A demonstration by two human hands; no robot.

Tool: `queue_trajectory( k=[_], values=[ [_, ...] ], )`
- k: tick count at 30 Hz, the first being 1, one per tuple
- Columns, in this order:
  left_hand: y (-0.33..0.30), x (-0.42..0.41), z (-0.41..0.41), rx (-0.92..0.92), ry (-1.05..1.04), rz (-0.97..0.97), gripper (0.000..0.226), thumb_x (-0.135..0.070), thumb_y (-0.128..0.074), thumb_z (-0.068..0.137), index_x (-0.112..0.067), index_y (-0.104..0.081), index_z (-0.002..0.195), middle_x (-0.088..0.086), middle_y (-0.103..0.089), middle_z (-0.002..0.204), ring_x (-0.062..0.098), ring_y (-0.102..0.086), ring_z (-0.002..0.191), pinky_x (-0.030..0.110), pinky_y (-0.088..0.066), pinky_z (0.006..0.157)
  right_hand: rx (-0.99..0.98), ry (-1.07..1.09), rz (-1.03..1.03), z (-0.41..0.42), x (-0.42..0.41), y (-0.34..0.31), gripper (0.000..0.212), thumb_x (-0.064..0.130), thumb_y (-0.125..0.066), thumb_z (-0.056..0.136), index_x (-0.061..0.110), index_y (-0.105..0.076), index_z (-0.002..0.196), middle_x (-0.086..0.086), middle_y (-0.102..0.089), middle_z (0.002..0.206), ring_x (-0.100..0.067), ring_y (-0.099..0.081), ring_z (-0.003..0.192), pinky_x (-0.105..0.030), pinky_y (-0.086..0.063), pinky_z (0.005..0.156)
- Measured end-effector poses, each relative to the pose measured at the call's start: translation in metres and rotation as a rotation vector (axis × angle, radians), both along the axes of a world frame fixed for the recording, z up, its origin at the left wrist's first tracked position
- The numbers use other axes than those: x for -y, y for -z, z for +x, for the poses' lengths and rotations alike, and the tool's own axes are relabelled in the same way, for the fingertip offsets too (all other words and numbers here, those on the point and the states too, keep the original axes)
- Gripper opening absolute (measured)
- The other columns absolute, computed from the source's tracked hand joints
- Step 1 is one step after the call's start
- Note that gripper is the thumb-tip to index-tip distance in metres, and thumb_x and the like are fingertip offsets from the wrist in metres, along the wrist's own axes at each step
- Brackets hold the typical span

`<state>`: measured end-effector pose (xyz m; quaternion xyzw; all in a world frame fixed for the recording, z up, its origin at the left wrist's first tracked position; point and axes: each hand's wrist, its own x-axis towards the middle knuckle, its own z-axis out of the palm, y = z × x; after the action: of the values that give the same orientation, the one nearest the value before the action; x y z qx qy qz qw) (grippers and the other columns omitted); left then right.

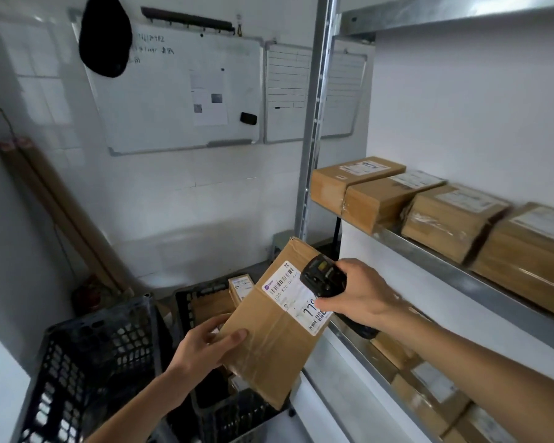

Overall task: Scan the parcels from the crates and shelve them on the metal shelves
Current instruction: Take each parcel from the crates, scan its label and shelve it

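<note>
The parcel (274,321) is up in the air over the black crates (103,362), just left of the metal shelves (461,276), and everything hangs on how it lies against that rack. Its long axis runs on a slant, from the low near corner by the person's body up and away toward the shelf's upright post (314,123), and its labelled face is tipped upward.

The left hand (205,346) grips the parcel's lower left edge, thumb pressed on the top face and fingers curled underneath, so it alone carries the weight. The right hand (362,295) is wrapped round a black handheld scanner (323,278), whose head sits right over the white shipping label (296,295) at the parcel's upper right, close above the barcode; whether it touches the label I cannot tell.

So this looks like the scanning step, with shelving not yet done. The shelf lies to the parcel's right, on the side of the scanner hand, which is the nearer hand to the rack but is occupied. The middle tier already holds a row of brown boxes (454,219) along its front edge, and more boxes sit on the tier below, right of the parcel. More parcels remain in the crate behind the held one, farther from the person.
</note>
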<state>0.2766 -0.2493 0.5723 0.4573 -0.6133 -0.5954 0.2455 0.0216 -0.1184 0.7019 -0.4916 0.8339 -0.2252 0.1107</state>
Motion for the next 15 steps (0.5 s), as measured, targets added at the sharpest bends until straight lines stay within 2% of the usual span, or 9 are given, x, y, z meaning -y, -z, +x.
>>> queue_trajectory(
  k=[3,8,12,15],
  values=[
    [0.002,-0.013,0.000,0.012,0.025,-0.036,0.077,-0.080,-0.084,0.041,-0.050,-0.070,0.110,-0.001,-0.076,0.102,0.018,-0.074,0.092,0.042,-0.062,0.083,-0.164,-0.054,0.068,0.006,-0.023,0.008,0.053,0.057,-0.083,0.058,0.030,-0.062,0.098,0.011,-0.058,0.106,-0.012,-0.062,0.095,-0.038,-0.059,0.078],
    [0.002,-0.032,-0.001,0.042,0.061,-0.083,0.060,-0.076,-0.082,0.048,-0.059,-0.068,0.104,-0.001,-0.073,0.104,0.018,-0.073,0.094,0.042,-0.061,0.085,-0.300,-0.046,0.204,0.019,-0.052,0.020,0.053,0.052,-0.083,0.067,0.029,-0.059,0.108,0.008,-0.060,0.114,-0.017,-0.063,0.100,-0.033,-0.054,0.076],
    [0.006,-0.037,0.000,0.086,0.072,-0.104,0.078,-0.082,-0.079,0.043,-0.055,-0.065,0.114,-0.004,-0.069,0.110,0.017,-0.070,0.097,0.042,-0.060,0.087,-0.336,0.024,0.246,0.028,-0.070,0.019,0.051,0.047,-0.083,0.073,0.024,-0.056,0.109,0.005,-0.060,0.113,-0.019,-0.063,0.100,-0.029,-0.043,0.069],
    [0.007,-0.041,0.003,0.086,0.082,-0.101,0.085,-0.081,-0.078,0.042,-0.050,-0.064,0.119,-0.005,-0.068,0.111,0.018,-0.069,0.098,0.042,-0.060,0.088,-0.354,0.070,0.291,0.034,-0.085,0.019,0.049,0.043,-0.084,0.074,0.022,-0.058,0.110,0.003,-0.065,0.108,-0.020,-0.066,0.097,-0.029,-0.044,0.067]
  ],
)
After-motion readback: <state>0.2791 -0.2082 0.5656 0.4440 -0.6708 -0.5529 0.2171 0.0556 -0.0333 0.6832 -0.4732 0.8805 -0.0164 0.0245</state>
